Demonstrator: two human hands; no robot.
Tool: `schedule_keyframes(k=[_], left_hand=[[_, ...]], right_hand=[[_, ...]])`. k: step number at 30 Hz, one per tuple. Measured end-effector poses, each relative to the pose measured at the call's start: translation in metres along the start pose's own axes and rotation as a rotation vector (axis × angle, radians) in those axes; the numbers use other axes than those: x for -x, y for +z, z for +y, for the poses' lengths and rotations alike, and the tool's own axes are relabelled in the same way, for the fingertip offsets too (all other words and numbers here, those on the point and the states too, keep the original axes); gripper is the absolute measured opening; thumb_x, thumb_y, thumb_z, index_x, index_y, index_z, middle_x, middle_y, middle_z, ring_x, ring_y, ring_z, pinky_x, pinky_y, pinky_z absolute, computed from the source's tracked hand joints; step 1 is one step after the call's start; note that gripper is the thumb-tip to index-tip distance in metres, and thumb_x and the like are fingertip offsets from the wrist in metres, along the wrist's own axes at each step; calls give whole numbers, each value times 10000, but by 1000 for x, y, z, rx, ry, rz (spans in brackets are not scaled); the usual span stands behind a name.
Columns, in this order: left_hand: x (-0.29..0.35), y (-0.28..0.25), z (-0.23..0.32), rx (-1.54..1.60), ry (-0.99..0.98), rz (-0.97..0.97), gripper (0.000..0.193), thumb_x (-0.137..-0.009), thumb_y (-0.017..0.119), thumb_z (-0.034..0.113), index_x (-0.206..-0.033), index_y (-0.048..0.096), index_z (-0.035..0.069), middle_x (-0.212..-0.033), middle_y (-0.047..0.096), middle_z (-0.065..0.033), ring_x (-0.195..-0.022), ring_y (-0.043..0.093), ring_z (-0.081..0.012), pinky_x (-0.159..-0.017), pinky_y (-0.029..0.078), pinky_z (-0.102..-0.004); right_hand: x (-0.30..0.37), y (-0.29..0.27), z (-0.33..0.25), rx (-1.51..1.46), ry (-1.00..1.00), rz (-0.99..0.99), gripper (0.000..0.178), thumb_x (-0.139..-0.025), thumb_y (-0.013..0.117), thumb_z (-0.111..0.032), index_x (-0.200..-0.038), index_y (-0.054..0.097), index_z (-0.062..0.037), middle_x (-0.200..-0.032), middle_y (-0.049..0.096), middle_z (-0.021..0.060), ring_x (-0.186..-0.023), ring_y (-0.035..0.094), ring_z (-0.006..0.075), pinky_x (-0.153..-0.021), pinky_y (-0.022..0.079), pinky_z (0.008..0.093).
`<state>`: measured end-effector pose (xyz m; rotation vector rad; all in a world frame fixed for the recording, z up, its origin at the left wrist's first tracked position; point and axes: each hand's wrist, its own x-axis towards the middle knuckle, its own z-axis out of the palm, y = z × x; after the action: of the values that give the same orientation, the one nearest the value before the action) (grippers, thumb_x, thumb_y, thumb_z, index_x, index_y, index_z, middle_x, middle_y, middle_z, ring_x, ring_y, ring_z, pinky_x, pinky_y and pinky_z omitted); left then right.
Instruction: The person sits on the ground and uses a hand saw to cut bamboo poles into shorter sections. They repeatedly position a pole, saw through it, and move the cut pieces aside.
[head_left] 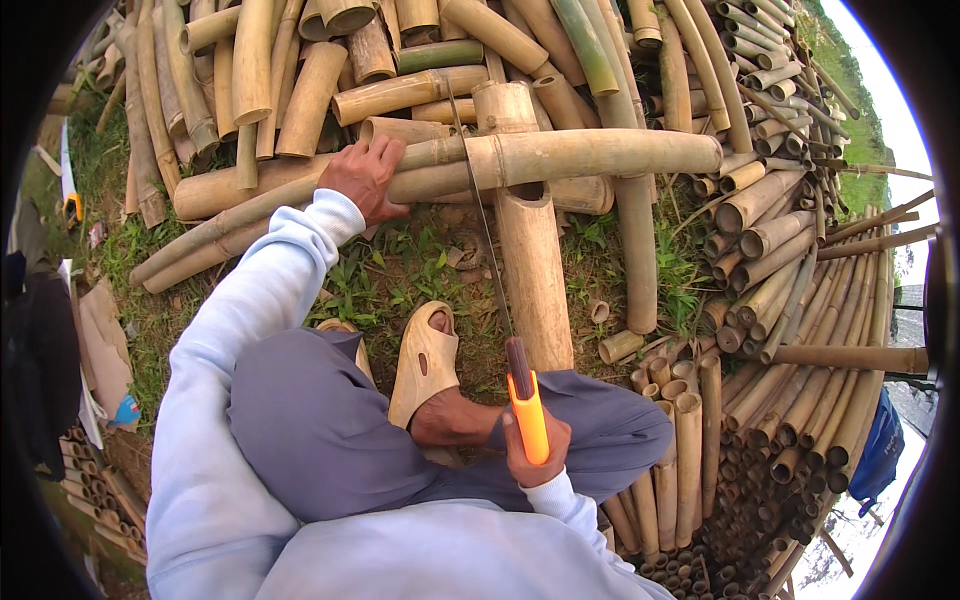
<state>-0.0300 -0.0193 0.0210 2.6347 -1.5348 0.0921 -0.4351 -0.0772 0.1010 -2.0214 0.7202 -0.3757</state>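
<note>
My left hand (364, 182) is closed round a long bamboo pole (600, 155) lying crosswise in front of me. In my right hand (540, 445), near my knee, is the orange handle of a hand saw (528, 415). Its long thin blade points away from me and crosses the pole to the right of my left hand. Whether the teeth are inside a cut cannot be made out. Under the pole, just right of the blade, a thick bamboo post (535, 285) slants toward me, with a dark opening near its upper part.
Cut bamboo pieces (405, 95) are heaped beyond the pole. Bundled bamboo tubes (765, 235) and long poles (830, 330) fill the right side. Short upright tubes (688, 460) stand beside my right knee. At the far left lies another saw (72, 207). My sandalled foot (425, 365) is below the pole.
</note>
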Motion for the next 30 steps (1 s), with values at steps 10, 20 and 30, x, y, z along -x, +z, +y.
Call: schedule_keyframes(k=[10,20,30], left_hand=[[5,3,-10,-45,45,45,844,-621,911,476,-1265,535,80,-1126,615,-83,-1008,656,-278,-893,546,-390],[-6,0,-4,-6,81,36,830,-615,917,450,-1256,539,83,-1123,617,-89,-989,653,-292,-885,548,-393],[1,7,-1,-4,51,49,788,-624,903,431,-1234,539,90,-1081,606,-77,-965,654,-281,-860,552,-395]], right_hand=[[-15,9,-10,-53,121,-51,288,-915,709,-49,-1193,691,24,-878,728,190,-821,753,282,-735,561,342],[-128,54,8,-210,9,13,98,-953,696,-72,-980,649,10,-702,599,89,-635,564,161,-616,471,321],[-55,15,2,-40,164,-83,239,-930,692,-56,-1156,701,18,-832,709,168,-762,736,256,-693,552,329]])
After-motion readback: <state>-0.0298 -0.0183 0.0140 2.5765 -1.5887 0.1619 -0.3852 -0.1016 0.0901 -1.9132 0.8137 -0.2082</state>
